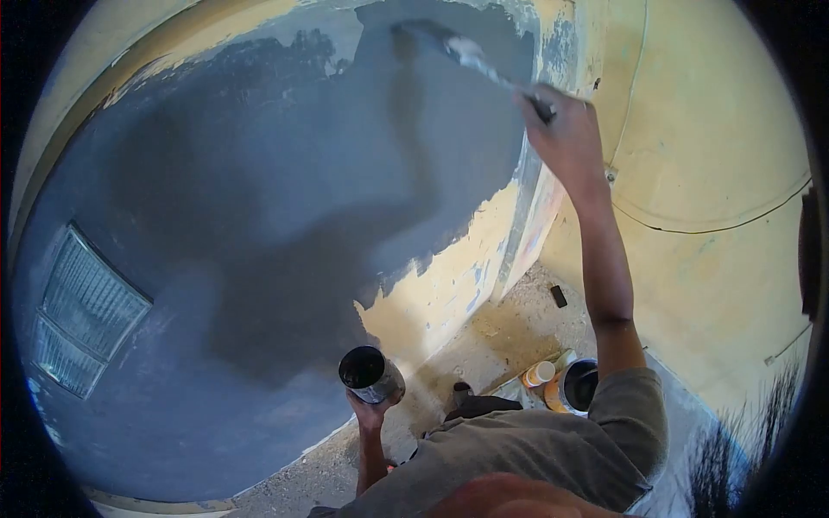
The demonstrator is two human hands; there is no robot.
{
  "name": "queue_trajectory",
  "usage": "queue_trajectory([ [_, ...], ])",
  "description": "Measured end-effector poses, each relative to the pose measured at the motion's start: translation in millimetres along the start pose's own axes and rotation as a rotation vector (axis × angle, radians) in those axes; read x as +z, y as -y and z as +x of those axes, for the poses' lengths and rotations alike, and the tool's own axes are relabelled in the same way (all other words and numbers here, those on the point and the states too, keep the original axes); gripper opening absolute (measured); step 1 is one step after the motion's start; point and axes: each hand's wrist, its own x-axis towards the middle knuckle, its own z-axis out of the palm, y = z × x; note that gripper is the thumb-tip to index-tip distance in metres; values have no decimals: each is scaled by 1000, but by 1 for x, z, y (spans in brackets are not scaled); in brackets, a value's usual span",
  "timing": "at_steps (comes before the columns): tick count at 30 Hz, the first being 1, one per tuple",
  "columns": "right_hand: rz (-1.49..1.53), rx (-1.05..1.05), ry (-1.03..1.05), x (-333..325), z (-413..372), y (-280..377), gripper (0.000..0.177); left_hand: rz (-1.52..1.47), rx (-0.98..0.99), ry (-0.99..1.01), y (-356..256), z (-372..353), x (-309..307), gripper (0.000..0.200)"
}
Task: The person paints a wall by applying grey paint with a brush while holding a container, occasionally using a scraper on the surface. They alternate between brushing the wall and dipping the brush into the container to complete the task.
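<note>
My right hand (568,142) is raised at the upper right, its fingers wrapped round the handle of a paintbrush (471,56). The brush head overlaps the dark grey paint of the wall (302,155) near its top. Low in the middle, my left hand (371,414) grips a paint can (387,382) from below and behind. Dark paint shows inside the can's open top. Bare yellow patches (449,285) with ragged edges remain visible at the wall's lower right and along its top. Shadows of my arm and body fall across the grey surface.
A glass louvre window (91,311) is set in the wall at left. On the dusty floor to the right stand a bucket (566,393) with dark contents and an orange-and-white container (537,374). A small black object (559,296) lies by the corner. Cables run over the yellow side wall (699,129).
</note>
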Motion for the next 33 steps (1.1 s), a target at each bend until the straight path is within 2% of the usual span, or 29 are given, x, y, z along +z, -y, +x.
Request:
queue_trajectory([
  [1, 4, 1, -2, 8, 13, -2, 18, 4, 2, -2, -4, -1, -1, 105],
  [3, 28, -119, -167, 31, 27, -10, 15, -44, -20, 9, -13, -2, -1, 105],
  [4, 31, -120, -165, 40, 22, -15, 15, -44, -21, 6, -21, -3, -1, 105],
  [6, 118, -195, -71, 64, 7, -27, 15, 9, -88, 41, -34, -6, -2, 105],
  [10, 135, -56, 192, 67, -63, -43, 15, 26, -8, -46, -9, -19, -7, 104],
  [14, 89, 11, 188, 24, -75, -17, 14, -23, -64, -84, -3, -32, -14, 107],
  [18, 91, -111, -124, 6, -33, 25, 14, -63, -99, -170, 4, -34, -24, 109],
  [19, 96, -107, -124, 8, -22, 34, 14, -56, -98, -172, -10, -32, -26, 109],
  [21, 63, -74, -109, 14, -5, 49, 15, -43, -158, -45, -35, -27, -27, 112],
  [22, 65, -75, -110, 21, -6, 51, 15, -42, -158, -47, -25, -27, -27, 112],
  [25, 102, -26, 91, 62, -36, 36, 14, -47, -83, -138, 5, -33, -30, 115],
  [27, 74, -4, 185, 69, -77, 25, 14, 203, -85, -184, 1, -40, -32, 116],
  [29, 66, -10, 233, 58, -99, 23, 14, 121, -74, -200, -8, -44, -31, 112],
  [31, 215, 151, 111, 38, -99, 32, 14, 45, -64, -214, -16, -47, -31, 108],
  [32, 218, 152, 115, 29, -89, 42, 14, 22, -97, -217, -20, -50, -32, 109],
  [33, 245, 114, 7, 20, -74, 56, 13, 2, -129, -219, -23, -52, -34, 111],
])
